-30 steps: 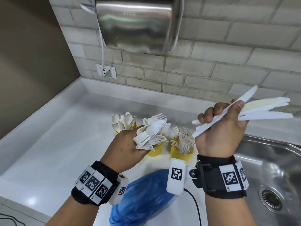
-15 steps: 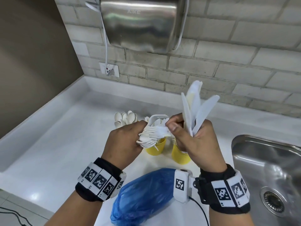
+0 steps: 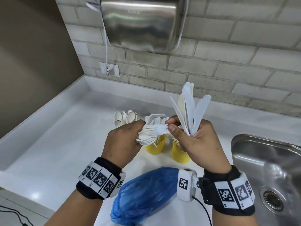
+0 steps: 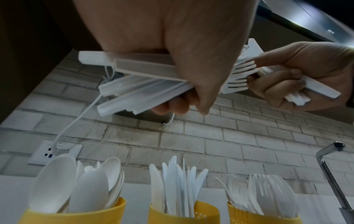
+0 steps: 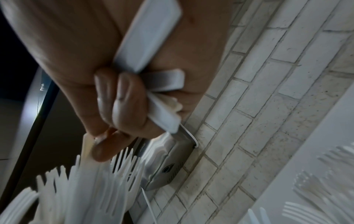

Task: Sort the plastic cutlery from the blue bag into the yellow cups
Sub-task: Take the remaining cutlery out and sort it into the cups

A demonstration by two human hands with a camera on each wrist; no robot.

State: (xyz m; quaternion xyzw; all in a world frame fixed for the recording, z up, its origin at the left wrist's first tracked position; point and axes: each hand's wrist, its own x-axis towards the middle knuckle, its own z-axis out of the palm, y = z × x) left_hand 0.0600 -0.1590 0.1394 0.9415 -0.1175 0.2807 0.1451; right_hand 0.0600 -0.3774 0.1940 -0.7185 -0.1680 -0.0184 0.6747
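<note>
My left hand (image 3: 123, 141) grips a bundle of white plastic forks (image 3: 151, 132) above the counter; their handles (image 4: 138, 78) stick out leftward in the left wrist view. My right hand (image 3: 192, 139) grips several white knives (image 3: 190, 111) upright, while its thumb and forefinger pinch a fork tip (image 3: 162, 128) from the left bundle. Three yellow cups stand behind the hands: one with spoons (image 4: 76, 189), one with knives (image 4: 176, 186), one with forks (image 4: 268, 195). The blue bag (image 3: 146, 194) lies crumpled on the counter between my wrists.
A steel sink (image 3: 268, 168) with a drain lies at the right, its tap (image 4: 329, 166) behind it. A metal hand dryer (image 3: 140, 22) hangs on the brick wall, with its cord plugged into a socket (image 3: 109, 69). White counter (image 3: 57, 136) stretches left.
My right hand swung its knives from sideways at the right to upright and came left to the fork bundle, where its thumb and forefinger now pinch a fork tip.
</note>
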